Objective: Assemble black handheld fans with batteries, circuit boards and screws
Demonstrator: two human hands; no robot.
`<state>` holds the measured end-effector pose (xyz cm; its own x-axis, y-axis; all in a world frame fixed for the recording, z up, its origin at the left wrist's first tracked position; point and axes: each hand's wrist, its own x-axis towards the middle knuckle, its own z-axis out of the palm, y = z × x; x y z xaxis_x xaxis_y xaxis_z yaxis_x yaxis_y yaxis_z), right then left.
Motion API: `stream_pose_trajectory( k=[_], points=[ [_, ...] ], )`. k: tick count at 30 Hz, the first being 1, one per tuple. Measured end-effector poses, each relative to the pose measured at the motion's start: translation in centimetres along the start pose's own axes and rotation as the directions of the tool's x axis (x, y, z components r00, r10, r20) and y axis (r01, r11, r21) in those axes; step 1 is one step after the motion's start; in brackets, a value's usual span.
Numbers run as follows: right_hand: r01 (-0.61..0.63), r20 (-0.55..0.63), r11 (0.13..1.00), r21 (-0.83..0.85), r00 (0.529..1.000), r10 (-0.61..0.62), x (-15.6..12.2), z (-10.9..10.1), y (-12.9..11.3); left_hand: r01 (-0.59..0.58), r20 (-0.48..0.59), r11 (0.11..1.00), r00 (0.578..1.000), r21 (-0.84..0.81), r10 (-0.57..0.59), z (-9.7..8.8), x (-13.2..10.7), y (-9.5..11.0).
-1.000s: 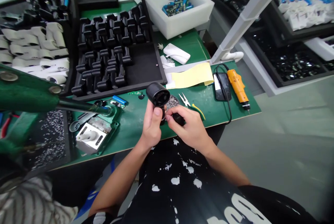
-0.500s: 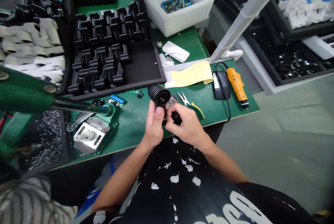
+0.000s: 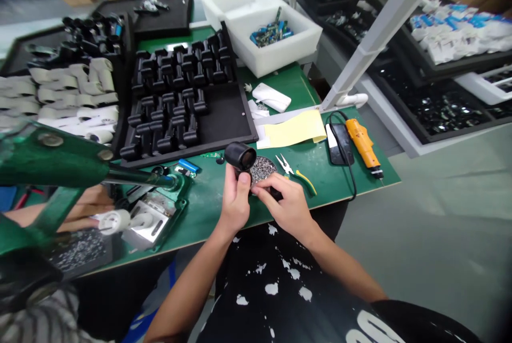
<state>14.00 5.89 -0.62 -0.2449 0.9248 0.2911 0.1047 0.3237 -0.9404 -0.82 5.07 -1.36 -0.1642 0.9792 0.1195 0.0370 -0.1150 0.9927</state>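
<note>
My left hand (image 3: 236,199) is closed around the handle of a black hair-dryer-shaped housing (image 3: 240,156), its round barrel head upward. Close beside it, my right hand (image 3: 286,199) has thumb and index finger pinched together at the handle. A dark piece (image 3: 276,192) shows beneath the right fingers; most of it is hidden, and I cannot tell whether it belongs to the housing. Just behind my hands is a round dish of small metal screws (image 3: 263,168). To its right lie pliers (image 3: 298,173) with yellow-and-green handles.
A black tray (image 3: 224,119) holds rows of similar black housings. At left stands a green hand press (image 3: 72,153); a co-worker's hand (image 3: 90,207) holds a white part (image 3: 114,222) there. An orange electric screwdriver (image 3: 363,143), a phone (image 3: 340,145) and yellow paper (image 3: 296,129) lie right.
The view has tilted upward. The housing's barrel has turned, showing less of its opening. My right fingers have shifted closer to the handle. A co-worker's hand has appeared at the press with a white part.
</note>
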Motion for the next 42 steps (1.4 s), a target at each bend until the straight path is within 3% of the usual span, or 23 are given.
stream_pose_trajectory(
  k=[4, 6, 8, 10, 12, 14, 17, 21, 24, 26, 29, 32, 37, 42],
  points=[
    [-0.036, 0.012, 0.999, 0.0, 0.999, 0.036, 0.1, -0.6, -0.1, -0.065, -0.026, 0.925, 0.996, 0.373, 0.081, -0.9, 2.7, 0.3],
    [-0.066, -0.012, 0.998, 0.02, 0.998, 0.066, 0.0, -1.0, 0.0, -0.038, -0.091, 0.81, 0.989, 0.585, 0.113, -2.2, 6.0, 0.6],
    [-0.108, -0.031, 0.993, 0.053, 0.993, 0.11, -0.3, -1.3, 0.3, 0.01, -0.134, 0.726, 0.985, 0.687, 0.113, -3.8, 10.1, 1.0],
    [-0.149, -0.034, 0.985, 0.082, 0.988, 0.153, -0.6, -1.6, 0.5, 0.067, -0.166, 0.614, 0.98, 0.787, 0.106, -5.5, 14.2, 1.2],
    [-0.183, -0.032, 0.978, 0.097, 0.982, 0.187, -0.8, -1.8, 0.7, 0.147, -0.182, 0.397, 0.982, 0.906, 0.051, -6.7, 17.2, 1.3],
    [-0.209, -0.035, 0.973, 0.097, 0.976, 0.213, -0.8, -2.1, 0.8, 0.139, -0.15, 0.264, 0.988, 0.954, 0.023, -7.2, 18.9, 1.3],
    [-0.217, -0.053, 0.972, 0.088, 0.973, 0.223, 0.8, -2.6, 0.8, 0.097, -0.102, 0.139, 0.994, 0.986, 0.033, -7.5, 19.8, 0.8],
    [-0.084, -0.115, 0.986, 0.141, 0.988, 0.101, 7.1, -4.4, -1.5, 0.059, -0.062, 0.044, 0.997, 0.997, 0.055, -8.3, 21.0, -0.5],
    [0.114, -0.252, 0.961, 0.25, 0.966, -0.049, 14.4, -6.2, -5.4, 0.044, -0.043, -0.006, 0.999, 0.999, 0.033, -9.2, 21.9, -1.1],
    [0.266, -0.377, 0.918, 0.295, 0.915, -0.144, 19.7, -7.0, -8.2, 0.052, -0.051, -0.031, 0.998, 0.998, 0.027, -9.6, 22.2, -1.3],
    [0.376, -0.456, 0.873, 0.31, 0.865, -0.21, 26.8, -7.1, -11.5, 0.079, -0.077, -0.047, 0.996, 0.996, 0.042, -10.0, 22.2, -1.4],
    [0.414, -0.493, 0.852, 0.32, 0.841, -0.224, 31.6, -6.5, -13.1, 0.108, -0.106, -0.041, 0.992, 0.993, 0.064, -10.3, 21.8, -1.5],
    [0.384, -0.537, 0.869, 0.313, 0.826, -0.171, 34.4, -5.8, -12.8, 0.106, -0.109, 0.032, 0.99, 0.994, 0.085, -10.7, 20.8, -1.9],
    [0.357, -0.517, 0.877, 0.323, 0.842, -0.153, 33.7, -7.0, -11.7, 0.092, -0.123, 0.232, 0.985, 0.968, 0.124, -10.3, 20.6, -0.6]
  ],
)
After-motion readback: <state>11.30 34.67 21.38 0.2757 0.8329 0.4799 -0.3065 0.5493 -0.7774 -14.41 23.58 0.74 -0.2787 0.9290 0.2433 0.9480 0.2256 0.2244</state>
